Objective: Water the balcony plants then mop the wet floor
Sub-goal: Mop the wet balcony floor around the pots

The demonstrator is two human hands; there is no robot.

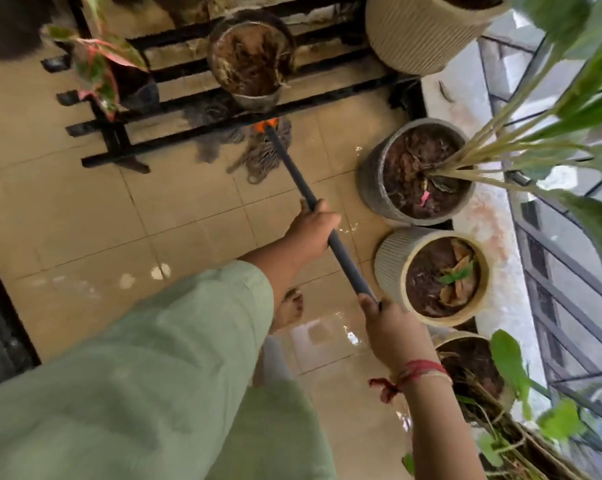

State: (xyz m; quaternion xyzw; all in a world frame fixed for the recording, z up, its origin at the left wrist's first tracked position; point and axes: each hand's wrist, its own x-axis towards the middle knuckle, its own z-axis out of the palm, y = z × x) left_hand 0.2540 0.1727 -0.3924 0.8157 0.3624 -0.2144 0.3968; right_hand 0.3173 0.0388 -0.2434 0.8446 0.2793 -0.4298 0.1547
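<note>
Both hands grasp the mop handle (327, 226), left hand (313, 228) ahead, right hand (393, 327) behind; the mop head (261, 150) works at twelve o'clock. Watering looks done; puddles (330, 336) remain near five o'clock.

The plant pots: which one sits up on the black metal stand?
The small round pot of brown soil, just beyond the mop head. The other pots stand lower, along the railing on the right.

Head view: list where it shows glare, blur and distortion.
Head view: glare on the wet beige tiled floor near the right hand; motion blur on the grey string mop head and red-green leaves; wide-angle bending of the black metal plant rack.
</note>
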